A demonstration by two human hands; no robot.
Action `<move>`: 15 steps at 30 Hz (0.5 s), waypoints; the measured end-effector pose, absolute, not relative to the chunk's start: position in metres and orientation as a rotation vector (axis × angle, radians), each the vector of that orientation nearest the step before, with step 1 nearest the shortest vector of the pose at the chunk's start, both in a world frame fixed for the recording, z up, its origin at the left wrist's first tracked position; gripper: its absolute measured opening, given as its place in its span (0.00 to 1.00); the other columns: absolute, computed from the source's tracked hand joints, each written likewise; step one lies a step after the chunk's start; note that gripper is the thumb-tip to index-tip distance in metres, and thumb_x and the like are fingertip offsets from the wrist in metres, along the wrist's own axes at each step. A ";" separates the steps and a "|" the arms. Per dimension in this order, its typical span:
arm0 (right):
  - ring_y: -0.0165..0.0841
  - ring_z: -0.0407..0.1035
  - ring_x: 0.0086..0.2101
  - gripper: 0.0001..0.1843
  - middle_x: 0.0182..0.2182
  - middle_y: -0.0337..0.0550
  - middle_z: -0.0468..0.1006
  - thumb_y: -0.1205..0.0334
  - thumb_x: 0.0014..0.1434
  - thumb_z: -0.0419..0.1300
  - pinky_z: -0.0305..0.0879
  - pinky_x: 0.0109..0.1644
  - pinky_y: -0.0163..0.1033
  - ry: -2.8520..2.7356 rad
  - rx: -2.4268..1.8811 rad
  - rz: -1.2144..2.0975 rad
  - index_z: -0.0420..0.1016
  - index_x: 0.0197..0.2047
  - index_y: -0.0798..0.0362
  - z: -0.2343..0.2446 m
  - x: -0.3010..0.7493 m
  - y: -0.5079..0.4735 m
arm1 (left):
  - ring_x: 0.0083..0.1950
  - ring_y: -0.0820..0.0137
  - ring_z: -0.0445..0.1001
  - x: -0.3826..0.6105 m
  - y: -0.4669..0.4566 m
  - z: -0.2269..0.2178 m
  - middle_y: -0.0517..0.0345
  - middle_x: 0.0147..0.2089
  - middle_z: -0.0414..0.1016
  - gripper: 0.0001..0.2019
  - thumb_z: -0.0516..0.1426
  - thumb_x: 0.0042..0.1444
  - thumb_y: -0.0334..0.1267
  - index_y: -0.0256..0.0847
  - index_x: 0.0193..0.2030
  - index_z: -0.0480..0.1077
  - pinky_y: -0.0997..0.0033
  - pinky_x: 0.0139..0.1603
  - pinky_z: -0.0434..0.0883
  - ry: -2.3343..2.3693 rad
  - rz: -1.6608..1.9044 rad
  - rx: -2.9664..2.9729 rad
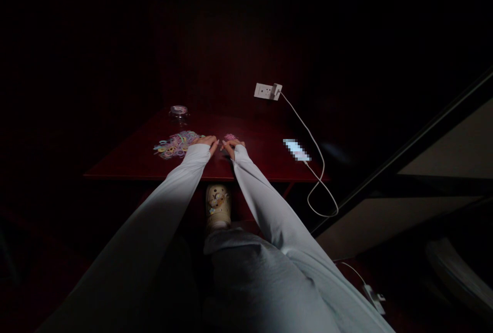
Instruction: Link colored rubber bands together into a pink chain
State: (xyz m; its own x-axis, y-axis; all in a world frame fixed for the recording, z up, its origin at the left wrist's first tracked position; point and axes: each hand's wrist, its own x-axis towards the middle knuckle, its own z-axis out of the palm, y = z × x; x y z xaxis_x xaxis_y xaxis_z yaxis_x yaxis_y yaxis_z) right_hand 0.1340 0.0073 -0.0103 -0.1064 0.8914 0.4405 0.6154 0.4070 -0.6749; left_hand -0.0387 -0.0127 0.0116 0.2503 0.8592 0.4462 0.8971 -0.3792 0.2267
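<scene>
The person's two hands meet just in from the middle of the counter's [123,163] near edge, the left hand [207,141] and the right hand [234,143] with their fingertips close to each other. Thumb and fingers of each grip are drawn in toward one another rather than spread, but whether anything is pinched there cannot be told (the fingers are small in view and the room is dark).

The key relation is to the side: the pile of coloured bands [173,145] lies directly to the left of the grip, its right end against or partly under the left hand, which is clearly the nearer. The pile's long axis runs roughly along the near edge, its right end slanting a little toward the far edge. The right hand is nearest to a small pink cluster [230,137], just beyond its knuckles on the far-edge side; its pieces are too small to make out.

Farther out, a clear jar [179,112] stands behind the pile, toward the far left corner. A phone [296,150], its screen blurred, lies near the right edge, with a white cable [311,133] running up to a wall socket [263,91].
</scene>
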 end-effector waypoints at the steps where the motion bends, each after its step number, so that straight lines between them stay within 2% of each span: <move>1: 0.40 0.77 0.55 0.22 0.41 0.41 0.88 0.55 0.76 0.62 0.58 0.71 0.48 -1.815 -1.303 0.413 0.85 0.29 0.47 -0.010 0.134 0.007 | 0.57 0.57 0.82 -0.039 -0.012 0.011 0.48 0.53 0.87 0.13 0.49 0.74 0.37 0.45 0.44 0.75 0.61 0.59 0.73 -1.696 -0.776 -2.413; 9: 0.40 0.74 0.55 0.21 0.43 0.40 0.86 0.56 0.75 0.62 0.54 0.72 0.51 -1.774 -1.311 0.413 0.83 0.28 0.47 -0.012 0.132 0.006 | 0.55 0.57 0.82 -0.039 -0.008 0.005 0.48 0.51 0.87 0.12 0.50 0.72 0.35 0.45 0.44 0.75 0.59 0.61 0.72 -1.658 -0.773 -2.382; 15: 0.40 0.74 0.56 0.19 0.44 0.40 0.86 0.57 0.75 0.63 0.54 0.72 0.50 -1.779 -1.310 0.421 0.83 0.30 0.47 -0.012 0.133 0.006 | 0.57 0.55 0.82 -0.038 -0.011 0.009 0.47 0.52 0.87 0.12 0.50 0.73 0.35 0.45 0.44 0.75 0.58 0.63 0.71 -1.700 -0.773 -2.395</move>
State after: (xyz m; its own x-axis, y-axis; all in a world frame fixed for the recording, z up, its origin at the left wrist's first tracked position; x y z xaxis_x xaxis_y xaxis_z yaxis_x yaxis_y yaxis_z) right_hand 0.1333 0.0064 -0.0116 -0.0756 0.8954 0.4387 0.6041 0.3912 -0.6943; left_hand -0.0376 -0.0105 0.0086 0.2459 0.8536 0.4592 0.9070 -0.3697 0.2016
